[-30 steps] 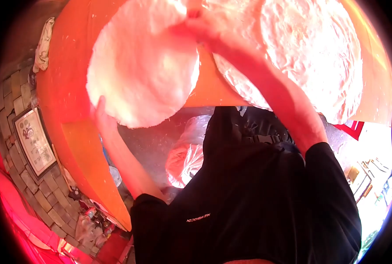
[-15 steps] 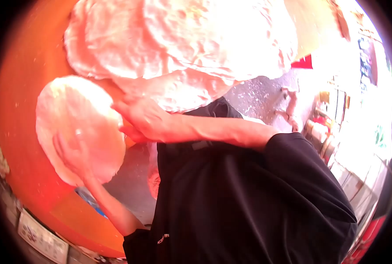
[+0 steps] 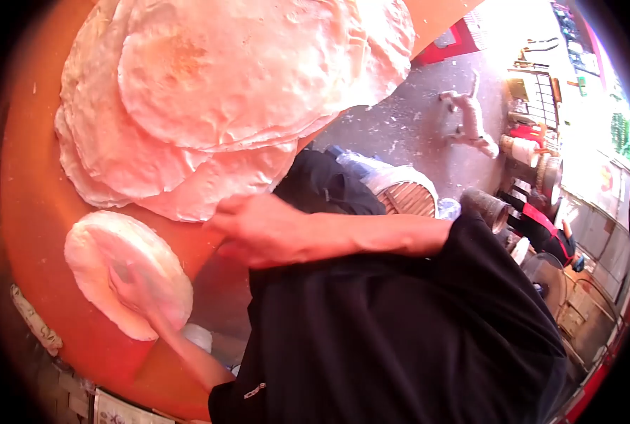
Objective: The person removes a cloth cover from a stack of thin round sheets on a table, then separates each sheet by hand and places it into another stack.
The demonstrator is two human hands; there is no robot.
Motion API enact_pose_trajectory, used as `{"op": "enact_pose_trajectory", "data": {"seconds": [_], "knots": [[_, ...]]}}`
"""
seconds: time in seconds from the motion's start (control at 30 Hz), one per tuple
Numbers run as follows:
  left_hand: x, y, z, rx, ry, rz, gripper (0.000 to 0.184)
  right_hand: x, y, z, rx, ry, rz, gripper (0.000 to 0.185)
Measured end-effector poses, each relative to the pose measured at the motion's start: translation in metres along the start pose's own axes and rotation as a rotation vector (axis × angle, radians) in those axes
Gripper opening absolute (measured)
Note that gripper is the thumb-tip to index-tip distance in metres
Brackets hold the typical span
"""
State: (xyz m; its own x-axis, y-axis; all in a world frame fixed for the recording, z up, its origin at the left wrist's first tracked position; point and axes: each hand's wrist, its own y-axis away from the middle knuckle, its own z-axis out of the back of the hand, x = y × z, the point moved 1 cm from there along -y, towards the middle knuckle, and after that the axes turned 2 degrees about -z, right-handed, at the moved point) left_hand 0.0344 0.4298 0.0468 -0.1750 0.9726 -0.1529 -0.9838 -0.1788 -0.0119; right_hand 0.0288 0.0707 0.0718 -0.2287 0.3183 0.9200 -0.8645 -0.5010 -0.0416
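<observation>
A pale, round, thin sheet that looks like dough or flatbread lies on the orange table at the lower left. My left hand, blurred by motion, rests on it with its fingers stretched out over the surface. Beside the lower edge of a stack of large round flatbreads, my right hand hovers with fingers loosely bent and apart. I see nothing held in it. The top flatbread in the stack has a browned patch.
The orange table curves along the left. A pale four-legged animal is on the grey floor to the right. Near my body is a slatted round item with white cloth around it. A metal cylinder stands farther right.
The view has shifted, so the stack appears further left. The single round sheet has become narrower and tilted in view, with my left hand still on it. My right hand has moved away from its edge.
</observation>
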Motion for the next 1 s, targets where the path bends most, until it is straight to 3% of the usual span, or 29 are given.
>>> {"op": "enact_pose_trajectory", "data": {"seconds": [0.07, 0.13, 0.2, 0.27, 0.33, 0.4, 0.47, 0.5, 0.57, 0.6, 0.67, 0.7, 0.73, 0.8, 0.87, 0.93, 1.0], "knots": [[-0.026, 0.003, 0.006, -0.083, 0.085, -0.014, 0.05, -0.013, 0.017, 0.038, -0.244, -0.085, -0.064, 0.023], [-0.047, 0.001, 0.001, -0.202, 0.102, -0.093, 0.041, -0.022, 0.036, 0.086, -0.422, -0.311, -0.407, 0.021], [-0.108, -0.002, -0.01, -0.069, 0.714, 0.033, 0.036, -0.053, 0.057, 0.137, -0.724, -0.374, -0.645, 0.022], [-0.172, 0.002, -0.025, 0.11, 0.955, 0.062, 0.04, -0.111, 0.076, 0.178, -1.024, -0.494, -0.578, 0.03], [-0.215, 0.002, -0.045, 0.242, 1.053, 0.121, 0.045, -0.13, 0.076, 0.204, -1.049, -0.533, -0.637, 0.033], [-0.231, 0.002, -0.067, 0.292, 1.197, 0.221, 0.049, -0.149, 0.069, 0.214, -0.913, -0.929, -0.656, 0.035], [-0.243, -0.003, -0.064, 0.208, 1.177, 0.259, 0.052, -0.156, 0.067, 0.218, -0.767, -0.999, -0.722, 0.033], [-0.245, -0.005, -0.062, 0.255, 1.276, 0.346, 0.053, -0.145, 0.062, 0.216, -0.817, -1.003, -0.724, 0.031], [-0.253, -0.007, -0.062, 0.298, 1.417, 0.541, 0.048, -0.138, 0.058, 0.22, -0.715, -0.955, -0.796, 0.027], [-0.254, -0.007, -0.064, 0.283, 1.424, 0.524, 0.048, -0.13, 0.053, 0.222, -0.671, -0.933, -0.809, 0.03], [-0.255, -0.008, -0.066, 0.252, 1.384, 0.529, 0.048, -0.141, 0.044, 0.214, -0.615, -0.681, -0.766, 0.029], [-0.259, -0.007, -0.061, 0.247, 1.416, 0.559, 0.047, -0.148, 0.039, 0.205, -0.685, -0.436, -0.567, 0.026], [-0.258, -0.006, -0.059, 0.239, 1.422, 0.546, 0.047, -0.137, 0.031, 0.206, -0.68, -0.316, -0.6, 0.021], [-0.255, -0.006, -0.061, 0.185, 1.485, 0.57, 0.046, -0.076, 0.019, 0.215, -0.701, -0.555, -0.488, 0.018], [-0.256, -0.006, -0.059, 0.193, 1.525, 0.554, 0.039, -0.018, 0.012, 0.225, -0.67, -0.557, -0.445, 0.015], [-0.255, -0.005, -0.058, 0.248, 1.659, 0.54, 0.032, -0.015, 0.018, 0.221, -0.699, -0.452, -0.431, 0.013], [-0.257, -0.004, -0.06, 0.313, 1.719, 0.599, 0.025, -0.032, 0.031, 0.219, -0.718, -0.684, -0.48, 0.02]]}}
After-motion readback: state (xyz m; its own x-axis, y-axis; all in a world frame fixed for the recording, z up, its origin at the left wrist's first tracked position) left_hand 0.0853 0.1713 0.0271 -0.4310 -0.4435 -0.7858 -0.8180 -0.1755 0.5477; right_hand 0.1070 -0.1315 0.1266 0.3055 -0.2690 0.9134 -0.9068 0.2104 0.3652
